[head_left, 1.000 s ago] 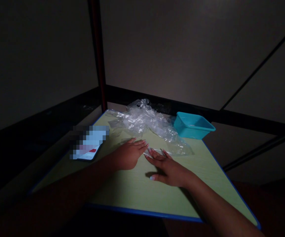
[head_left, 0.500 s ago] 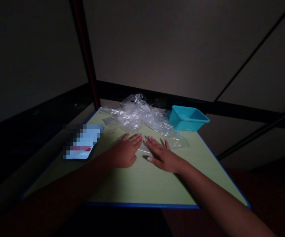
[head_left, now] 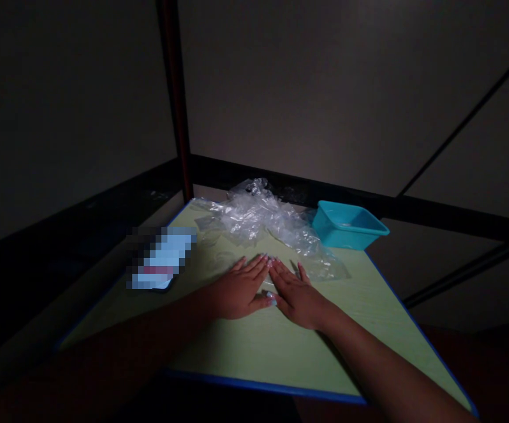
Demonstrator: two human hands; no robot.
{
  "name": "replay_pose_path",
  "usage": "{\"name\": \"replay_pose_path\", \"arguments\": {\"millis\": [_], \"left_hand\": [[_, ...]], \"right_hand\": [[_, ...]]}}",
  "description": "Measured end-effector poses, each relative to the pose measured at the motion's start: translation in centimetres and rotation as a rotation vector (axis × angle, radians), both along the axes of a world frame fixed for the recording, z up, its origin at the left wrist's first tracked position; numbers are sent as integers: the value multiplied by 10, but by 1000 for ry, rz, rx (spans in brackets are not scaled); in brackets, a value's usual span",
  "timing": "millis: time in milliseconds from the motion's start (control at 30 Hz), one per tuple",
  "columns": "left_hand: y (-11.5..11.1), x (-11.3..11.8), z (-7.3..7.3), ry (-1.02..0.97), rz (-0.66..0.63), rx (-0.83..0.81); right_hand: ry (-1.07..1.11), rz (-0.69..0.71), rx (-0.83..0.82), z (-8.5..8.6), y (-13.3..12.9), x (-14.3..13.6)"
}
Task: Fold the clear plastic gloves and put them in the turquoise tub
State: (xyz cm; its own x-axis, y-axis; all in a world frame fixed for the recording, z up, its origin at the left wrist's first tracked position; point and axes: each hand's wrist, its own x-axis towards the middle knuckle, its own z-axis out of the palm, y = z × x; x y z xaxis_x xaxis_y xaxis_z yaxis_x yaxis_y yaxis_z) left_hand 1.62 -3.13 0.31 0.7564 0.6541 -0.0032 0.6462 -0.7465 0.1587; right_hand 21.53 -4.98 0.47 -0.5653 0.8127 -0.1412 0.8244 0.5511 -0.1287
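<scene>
My left hand [head_left: 240,289] lies palm down and flat, its fingers stretched out towards the middle of the table. Opposite it, my right hand [head_left: 297,296] rests the same way, and the fingertips and thumbs of both hands meet or nearly meet. A thin clear plastic piece, hard to make out, shows in the small gap between the hands. Just beyond the fingers lies a crumpled heap of clear plastic bags [head_left: 258,214], its right end close to my right fingers. Neither hand grips anything.
The pale green table [head_left: 254,358] has a blue edge. At its back right corner stands a turquoise plastic basket [head_left: 344,238]. A phone with a lit, pixelated screen [head_left: 164,258] lies at the left edge. Dark walls [head_left: 302,88] close in behind and to the left.
My hands have come closer together, so the fingertips and thumbs now meet or almost meet. The whole scene has shifted slightly right and down as the camera turned.
</scene>
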Motion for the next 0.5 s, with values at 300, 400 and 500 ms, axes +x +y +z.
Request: {"name": "replay_pose_path", "arguments": {"millis": [300, 400, 500], "left_hand": [[-10, 3, -2, 42, 242, -74], [-14, 7, -1, 70, 405, -60], [-16, 10, 1, 101, 514, -48]], "right_hand": [[-5, 7, -1, -2, 2, 1], [5, 9, 8, -4, 3, 2], [33, 14, 7, -4, 3, 2]]}}
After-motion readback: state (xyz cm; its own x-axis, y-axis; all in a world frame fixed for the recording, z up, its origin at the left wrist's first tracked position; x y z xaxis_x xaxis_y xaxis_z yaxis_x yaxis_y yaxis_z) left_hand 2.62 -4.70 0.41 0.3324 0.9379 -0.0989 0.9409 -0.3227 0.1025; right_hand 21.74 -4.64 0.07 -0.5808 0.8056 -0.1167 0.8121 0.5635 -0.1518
